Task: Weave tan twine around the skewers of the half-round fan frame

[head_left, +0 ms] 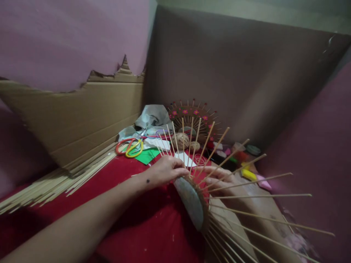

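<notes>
A half-round piece (190, 201) with a pale, mottled flat face stands tilted in front of me. Thin wooden sticks (248, 197) fan out from its brown, fibrous curved rim. My left hand (164, 170) pinches the upper end of this rim, thumb on the near side. Behind the upper sticks, my right hand (223, 180) has its fingers bent and drawn together close to the rim. The sticks partly cover that hand, and what lies between its fingertips cannot be made out.
Scissors (130, 147) with red and yellow handles lie on the red cloth (95, 204). Balls of twine (181, 140) and a flower-decorated stick fan (189, 112) are behind. Loose sticks (55, 186) lie left, beneath torn cardboard (90, 113). A yellow object (249, 174) is at right.
</notes>
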### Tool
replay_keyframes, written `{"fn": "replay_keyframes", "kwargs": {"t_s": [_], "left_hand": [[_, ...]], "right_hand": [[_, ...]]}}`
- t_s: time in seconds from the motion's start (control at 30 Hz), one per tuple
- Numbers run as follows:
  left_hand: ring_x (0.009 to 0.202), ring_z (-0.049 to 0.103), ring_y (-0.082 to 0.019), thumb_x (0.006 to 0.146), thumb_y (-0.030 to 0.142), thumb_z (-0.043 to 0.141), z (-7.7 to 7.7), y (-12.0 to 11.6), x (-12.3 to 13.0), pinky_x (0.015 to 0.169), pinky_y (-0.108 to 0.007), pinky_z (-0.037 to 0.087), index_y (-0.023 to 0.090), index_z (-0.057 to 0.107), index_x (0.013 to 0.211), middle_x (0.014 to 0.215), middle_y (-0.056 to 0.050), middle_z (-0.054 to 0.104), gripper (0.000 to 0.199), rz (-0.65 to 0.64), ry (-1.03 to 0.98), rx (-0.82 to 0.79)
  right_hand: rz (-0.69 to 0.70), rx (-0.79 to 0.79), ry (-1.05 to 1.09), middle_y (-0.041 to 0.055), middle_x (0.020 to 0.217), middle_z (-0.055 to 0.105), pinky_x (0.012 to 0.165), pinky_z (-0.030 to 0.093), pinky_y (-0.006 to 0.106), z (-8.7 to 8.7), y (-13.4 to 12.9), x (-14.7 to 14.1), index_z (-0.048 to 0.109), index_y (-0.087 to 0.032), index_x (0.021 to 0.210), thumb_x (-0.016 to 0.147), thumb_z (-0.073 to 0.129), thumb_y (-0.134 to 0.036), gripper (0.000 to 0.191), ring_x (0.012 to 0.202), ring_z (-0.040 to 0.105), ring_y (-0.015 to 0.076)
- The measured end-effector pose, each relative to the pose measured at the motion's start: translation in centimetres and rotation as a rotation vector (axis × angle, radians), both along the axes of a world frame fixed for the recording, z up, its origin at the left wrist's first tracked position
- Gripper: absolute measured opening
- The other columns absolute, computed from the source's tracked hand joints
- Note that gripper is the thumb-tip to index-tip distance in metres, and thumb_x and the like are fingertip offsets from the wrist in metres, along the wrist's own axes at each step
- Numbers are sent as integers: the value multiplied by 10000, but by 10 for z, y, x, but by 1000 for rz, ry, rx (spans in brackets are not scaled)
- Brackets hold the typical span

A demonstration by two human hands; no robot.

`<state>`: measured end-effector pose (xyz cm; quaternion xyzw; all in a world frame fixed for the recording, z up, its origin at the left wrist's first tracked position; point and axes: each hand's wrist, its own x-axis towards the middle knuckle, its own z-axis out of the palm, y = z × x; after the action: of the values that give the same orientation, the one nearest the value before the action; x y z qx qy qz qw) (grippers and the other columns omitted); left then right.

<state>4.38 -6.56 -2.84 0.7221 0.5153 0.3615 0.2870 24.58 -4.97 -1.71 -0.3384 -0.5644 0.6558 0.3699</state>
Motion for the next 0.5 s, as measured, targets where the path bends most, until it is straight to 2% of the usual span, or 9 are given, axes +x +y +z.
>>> {"fn": "replay_keyframes", "kwargs": {"t_s": [0.1, 0.23, 0.3, 0.37, 0.5], "left_hand": [[526, 450, -93, 703, 327, 622, -3, 0, 1, 489, -192, 324, 142, 585, 712, 554, 32, 497, 189, 69, -6, 93], [512, 415, -84, 664, 251, 658, -3, -6, 6, 496, -199, 327, 154, 488, 897, 584, 68, 441, 304, 243, -51, 286], [520, 408, -81, 720, 237, 605, -2, -11, 10, 506, -200, 331, 166, 467, 967, 606, 68, 429, 292, 210, -90, 351], [515, 392, -79, 770, 257, 558, -1, -14, 13, 503, -199, 325, 174, 479, 1017, 595, 68, 411, 272, 135, -127, 344], [581, 457, -91, 806, 285, 508, 0, -14, 15, 549, -204, 365, 148, 582, 927, 651, 22, 506, 197, -39, -163, 171]], "right_hand": [[89, 40, -77, -47, 426, 467, 391, 121, 188, 1, 2, 3, 686, -169, 933, 631, 690, -303, 330, 357, 245, 20], [138, 48, -125, -36, 504, 506, 402, 180, 185, 4, 6, 7, 680, -194, 940, 631, 702, -297, 327, 395, 303, 35], [162, 71, -138, -63, 456, 420, 401, 169, 185, 5, 6, 8, 679, -189, 946, 647, 694, -290, 316, 397, 254, 34], [174, 101, -173, -72, 435, 368, 402, 140, 188, 5, 6, 8, 684, -175, 930, 665, 684, -296, 292, 403, 214, 32], [171, 132, -209, -59, 467, 408, 409, 143, 196, 5, 6, 8, 683, -169, 905, 663, 686, -323, 287, 415, 227, 32]]}}
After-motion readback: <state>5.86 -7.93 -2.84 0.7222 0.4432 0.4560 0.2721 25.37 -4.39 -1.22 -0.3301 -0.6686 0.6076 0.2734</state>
